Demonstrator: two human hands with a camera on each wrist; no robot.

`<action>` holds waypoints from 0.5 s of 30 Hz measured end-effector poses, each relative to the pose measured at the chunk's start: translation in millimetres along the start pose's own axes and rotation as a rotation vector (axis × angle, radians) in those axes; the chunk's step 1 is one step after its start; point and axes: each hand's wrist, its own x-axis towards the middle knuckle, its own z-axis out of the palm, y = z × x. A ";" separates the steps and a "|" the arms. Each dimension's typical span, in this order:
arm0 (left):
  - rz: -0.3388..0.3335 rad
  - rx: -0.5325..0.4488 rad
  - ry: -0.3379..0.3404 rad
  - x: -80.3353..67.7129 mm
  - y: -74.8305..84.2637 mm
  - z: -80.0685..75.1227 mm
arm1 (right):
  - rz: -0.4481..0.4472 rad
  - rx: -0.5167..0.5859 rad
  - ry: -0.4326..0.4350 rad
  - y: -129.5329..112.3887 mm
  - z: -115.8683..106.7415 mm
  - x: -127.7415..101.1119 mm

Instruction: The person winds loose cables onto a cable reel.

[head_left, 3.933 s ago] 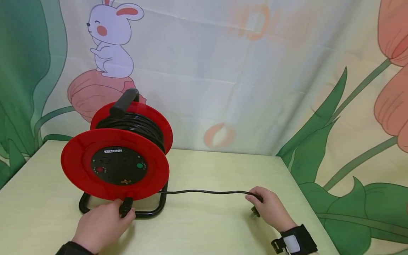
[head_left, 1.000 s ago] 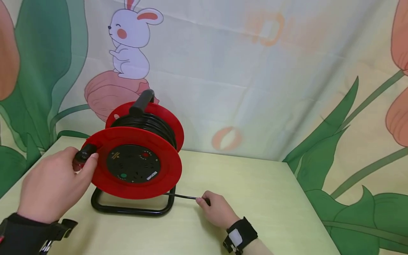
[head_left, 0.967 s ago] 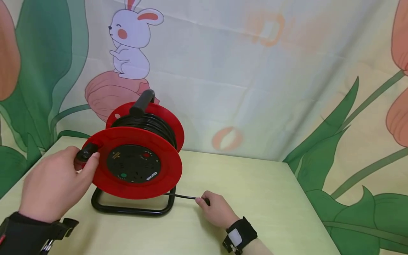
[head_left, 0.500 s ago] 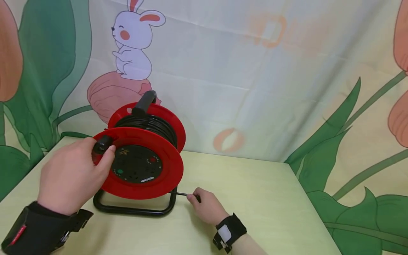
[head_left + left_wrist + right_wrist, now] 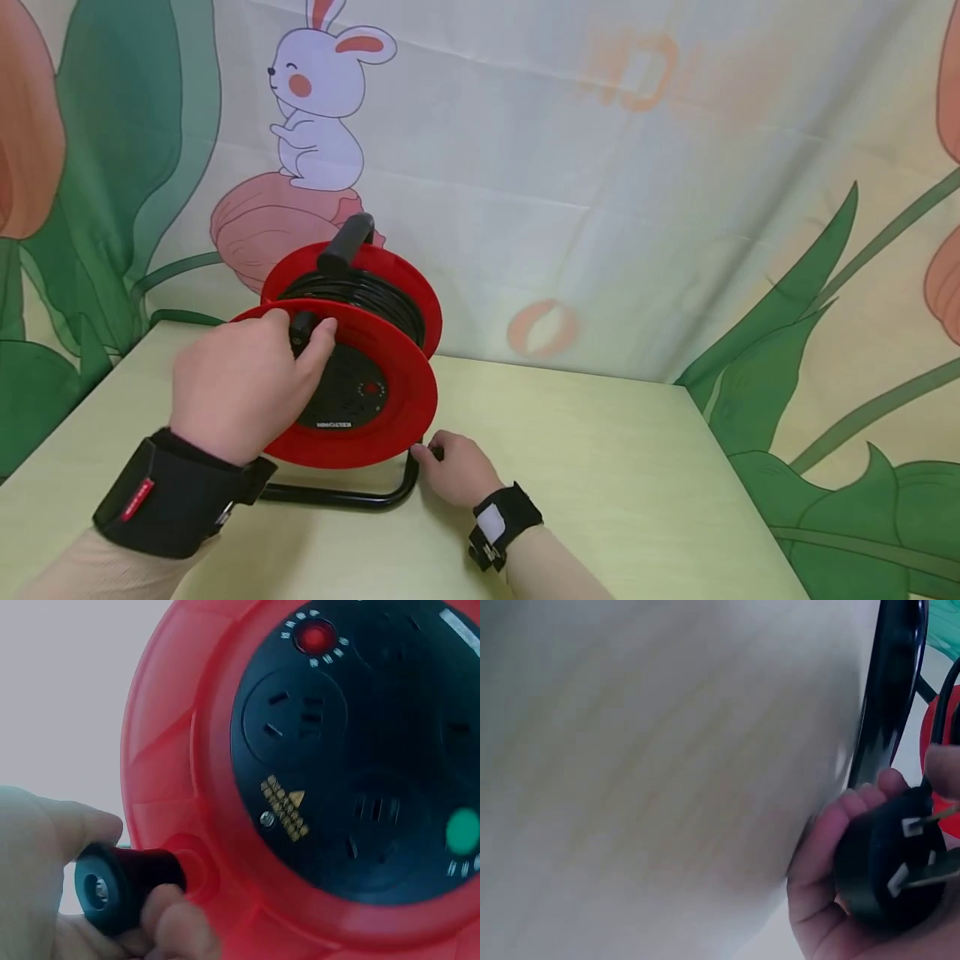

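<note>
left hand (image 5: pixel 243 387) grips crank knob (image 5: pixel 112 889), now at top of reel (image 5: pixel 390 408); right hand (image 5: pixel 453 467) holds plug (image 5: pixel 889 862), drawn against frame (image 5: pixel 337 497): cable nearly wound.

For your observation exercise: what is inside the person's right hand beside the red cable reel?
The right hand grips a black three-pin plug; its metal pins show. The head view hides the plug behind the fingers.

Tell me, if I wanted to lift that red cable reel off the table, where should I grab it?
Probably by the black carry handle at the top of the cable reel, coming from above. It is a thick bar clear of the wound cable, with room for fingers to wrap it. The small crank knob, now held by the left hand, sits on the turning disc.
</note>
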 end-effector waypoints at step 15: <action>0.041 -0.025 0.090 -6.2 13.0 26.2 | 0.101 0.009 -0.074 -1.7 4.4 0.6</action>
